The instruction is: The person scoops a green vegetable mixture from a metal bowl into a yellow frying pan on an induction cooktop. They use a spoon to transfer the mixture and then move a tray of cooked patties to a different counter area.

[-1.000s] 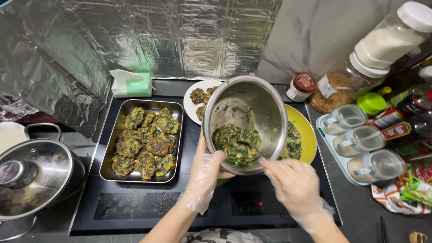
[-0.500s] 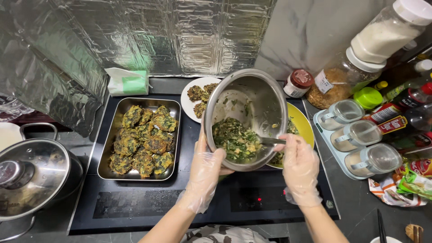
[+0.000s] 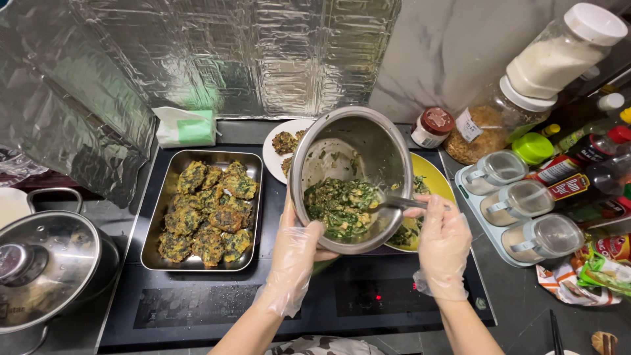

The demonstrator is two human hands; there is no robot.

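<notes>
Steel mixing bowl (image 3: 355,164), tilted toward me over the dark cooktop (image 3: 217,309), sits mid-scene. At far left I see a lidded pot (image 3: 46,269), then a steel tray (image 3: 164,256) of browned green patties. My left hand (image 3: 296,256), in a clear glove, cups the bowl's near rim, fingers pressed around it. Inside lies a wet green mixture (image 3: 338,207). My right hand (image 3: 444,243), also gloved, has its fingers pinching a spoon (image 3: 401,202) dipped into that mixture. I judge the bowl light but slick; the rim is the surest hold. The mixture looks soft and loose. Spice jars (image 3: 519,197) stand right.
</notes>
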